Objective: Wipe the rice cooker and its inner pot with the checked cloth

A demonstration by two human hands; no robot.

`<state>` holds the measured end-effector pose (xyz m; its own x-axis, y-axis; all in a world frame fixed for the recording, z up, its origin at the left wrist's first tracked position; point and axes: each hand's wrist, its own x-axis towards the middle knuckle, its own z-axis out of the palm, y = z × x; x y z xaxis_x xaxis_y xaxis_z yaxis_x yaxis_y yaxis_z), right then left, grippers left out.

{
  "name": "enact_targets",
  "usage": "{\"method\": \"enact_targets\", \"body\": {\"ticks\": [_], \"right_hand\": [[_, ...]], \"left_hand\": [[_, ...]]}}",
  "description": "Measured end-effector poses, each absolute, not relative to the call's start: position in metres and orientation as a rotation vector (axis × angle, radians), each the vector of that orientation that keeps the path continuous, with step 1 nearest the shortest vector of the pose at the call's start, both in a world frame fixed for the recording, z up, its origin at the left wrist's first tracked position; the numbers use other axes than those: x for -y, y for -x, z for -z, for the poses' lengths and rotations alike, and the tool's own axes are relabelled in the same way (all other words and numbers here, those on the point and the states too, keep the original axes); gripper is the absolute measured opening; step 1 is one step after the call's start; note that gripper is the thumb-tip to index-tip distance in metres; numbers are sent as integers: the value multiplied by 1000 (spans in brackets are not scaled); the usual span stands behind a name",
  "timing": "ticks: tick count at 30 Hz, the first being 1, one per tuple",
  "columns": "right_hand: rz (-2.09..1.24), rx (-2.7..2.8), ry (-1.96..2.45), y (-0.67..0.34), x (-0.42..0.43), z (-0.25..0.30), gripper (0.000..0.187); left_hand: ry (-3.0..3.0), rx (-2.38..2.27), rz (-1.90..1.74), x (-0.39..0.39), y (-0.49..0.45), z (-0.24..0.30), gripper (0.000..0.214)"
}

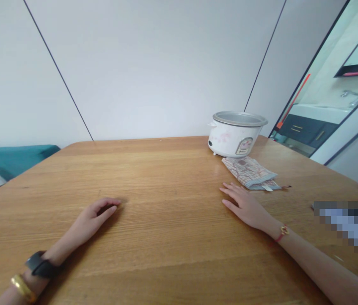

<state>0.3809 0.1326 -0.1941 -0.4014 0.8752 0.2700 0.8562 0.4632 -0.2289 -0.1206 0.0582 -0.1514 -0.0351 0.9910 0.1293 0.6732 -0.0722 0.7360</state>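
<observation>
My left hand [94, 220] rests on the wooden table [166, 245] at the left, nothing held in it. Its fingers are loosely curved, with a gap between thumb and forefinger. On the table's right half lies my right hand [244, 205], palm down with the fingers spread and empty. Just beyond its fingers is a folded checked cloth [250, 173] with a blue-grey edge, a white tag and a small loop. Behind the cloth stands a white rice cooker [229, 139] without a lid; the bottom of its inside is hidden.
A pixelated flat object [350, 226] lies at the table's right edge. A pale panelled wall [166, 67] rises behind the table. Teal upholstery [17, 159] shows at the left. Through an opening at the right is a washbasin [321, 112] over a dark cabinet.
</observation>
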Motion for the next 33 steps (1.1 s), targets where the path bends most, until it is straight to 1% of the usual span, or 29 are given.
{"method": "enact_targets", "body": {"ticks": [5,13,26,33], "right_hand": [[-70,2361,1460,-381,-132,195,50],[-74,2363,1455,-382,-133,195,51],[-82,2367,1475,-383,-134,196,52],[-81,2368,1458,-383,-134,195,52]], "left_hand": [[-1781,-1756,-913,-59,121,152,57],[-1828,-1754,-883,-60,126,157,51],[-1841,-1756,-869,-58,123,153,49],[-1800,-1756,-871,-58,122,153,52]]}}
